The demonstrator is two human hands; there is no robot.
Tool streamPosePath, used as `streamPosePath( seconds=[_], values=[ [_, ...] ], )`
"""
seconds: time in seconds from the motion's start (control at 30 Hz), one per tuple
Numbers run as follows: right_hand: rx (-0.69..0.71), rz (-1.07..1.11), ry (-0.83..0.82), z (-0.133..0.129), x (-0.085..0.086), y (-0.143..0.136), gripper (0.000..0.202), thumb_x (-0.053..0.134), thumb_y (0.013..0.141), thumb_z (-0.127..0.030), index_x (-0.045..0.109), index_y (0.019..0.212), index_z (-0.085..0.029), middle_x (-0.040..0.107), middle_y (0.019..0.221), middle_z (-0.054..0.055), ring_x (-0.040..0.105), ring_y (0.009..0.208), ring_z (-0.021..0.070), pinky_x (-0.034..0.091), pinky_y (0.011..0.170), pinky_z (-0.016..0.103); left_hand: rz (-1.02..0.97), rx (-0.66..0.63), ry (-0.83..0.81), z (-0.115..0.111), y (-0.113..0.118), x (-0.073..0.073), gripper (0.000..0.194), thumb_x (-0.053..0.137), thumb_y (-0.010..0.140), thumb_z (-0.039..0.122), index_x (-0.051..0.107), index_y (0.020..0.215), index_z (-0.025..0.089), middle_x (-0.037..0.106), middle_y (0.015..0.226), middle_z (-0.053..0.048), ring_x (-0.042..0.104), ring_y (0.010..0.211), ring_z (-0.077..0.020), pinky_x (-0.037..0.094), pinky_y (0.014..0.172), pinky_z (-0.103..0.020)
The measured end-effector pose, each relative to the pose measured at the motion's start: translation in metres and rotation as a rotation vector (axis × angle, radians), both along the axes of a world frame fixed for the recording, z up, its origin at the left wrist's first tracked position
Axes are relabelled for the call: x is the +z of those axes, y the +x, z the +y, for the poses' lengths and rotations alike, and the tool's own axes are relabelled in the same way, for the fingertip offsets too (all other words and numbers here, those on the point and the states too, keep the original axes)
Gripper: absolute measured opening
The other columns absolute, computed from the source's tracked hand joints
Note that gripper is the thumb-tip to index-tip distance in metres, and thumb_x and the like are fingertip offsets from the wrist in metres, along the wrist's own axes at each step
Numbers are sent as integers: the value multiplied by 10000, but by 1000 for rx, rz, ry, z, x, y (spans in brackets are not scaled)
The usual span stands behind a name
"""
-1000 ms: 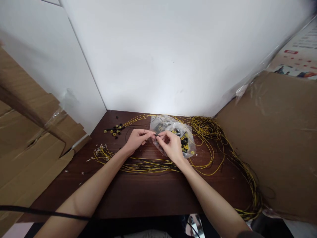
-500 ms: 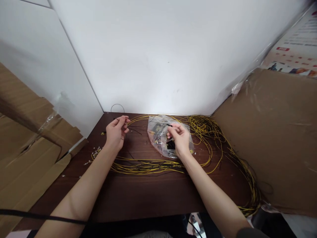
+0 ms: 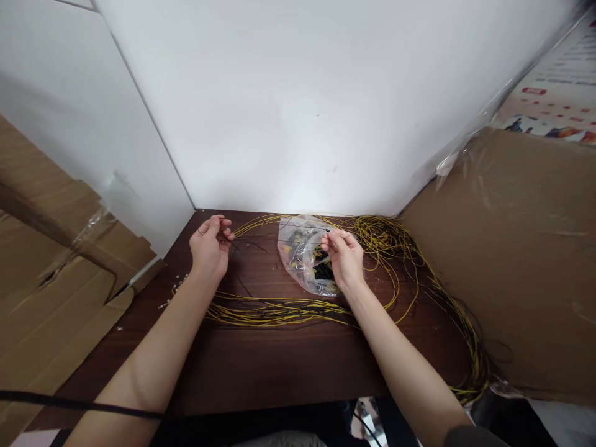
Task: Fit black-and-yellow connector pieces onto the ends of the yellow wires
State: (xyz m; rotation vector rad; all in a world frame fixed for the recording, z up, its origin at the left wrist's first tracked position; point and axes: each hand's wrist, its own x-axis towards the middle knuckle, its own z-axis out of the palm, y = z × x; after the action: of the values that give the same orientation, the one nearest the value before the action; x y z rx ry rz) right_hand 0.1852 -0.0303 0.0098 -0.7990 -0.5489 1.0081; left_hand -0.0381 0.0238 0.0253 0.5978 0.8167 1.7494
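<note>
My left hand (image 3: 210,245) pinches the ends of thin wires above the left part of the table; yellow wires run right from its fingers. My right hand (image 3: 343,254) is closed on a small black piece (image 3: 328,231) at its fingertips, over the right side of a clear plastic bag (image 3: 302,279). Thin dark wires stretch between the two hands. Inside the bag lie black and yellow small parts. A long bundle of yellow and black wires (image 3: 274,312) lies across the table, nearer to me than the bag.
Tangled yellow wires (image 3: 377,236) lie at the back right of the brown table (image 3: 279,372). Small white connectors (image 3: 179,284) sit by my left forearm. Cardboard (image 3: 507,261) stands at the right, more cardboard (image 3: 60,273) at the left, and a white wall (image 3: 298,105) behind.
Both hands have moved slightly apart, the left one leftward and the right one rightward. The dark wire loop that stood above my left hand no longer shows. More of the bag's contents is visible.
</note>
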Motion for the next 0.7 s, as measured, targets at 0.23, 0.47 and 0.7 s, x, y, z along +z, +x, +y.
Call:
streamPosePath(
  seconds=[0.23, 0.47, 0.7],
  values=[
    [70, 82, -26, 4, -2, 8, 169, 752, 599, -201, 615, 679, -143, 641, 631, -8, 595, 585, 69, 485, 512, 143, -65, 7, -64, 1, -1, 2, 171, 497, 857, 187, 569, 707, 148, 669, 641, -12, 588, 528, -84, 500, 577, -215],
    [96, 238, -126, 9, -4, 22, 148, 727, 639, -200, 594, 694, -166, 634, 636, -32, 550, 522, 47, 481, 481, 140, -76, 38, -102, 3, -9, 5, 156, 524, 846, 209, 550, 698, 168, 650, 639, 10, 599, 554, -85, 514, 616, -230],
    [138, 239, -85, 12, -2, 34, 123, 680, 694, -222, 563, 678, -187, 576, 584, -49, 500, 474, 50, 474, 463, 174, -36, 113, -108, 5, -14, 5, 136, 558, 817, 238, 533, 700, 173, 596, 607, 31, 518, 472, -55, 464, 517, -186]
  ],
)
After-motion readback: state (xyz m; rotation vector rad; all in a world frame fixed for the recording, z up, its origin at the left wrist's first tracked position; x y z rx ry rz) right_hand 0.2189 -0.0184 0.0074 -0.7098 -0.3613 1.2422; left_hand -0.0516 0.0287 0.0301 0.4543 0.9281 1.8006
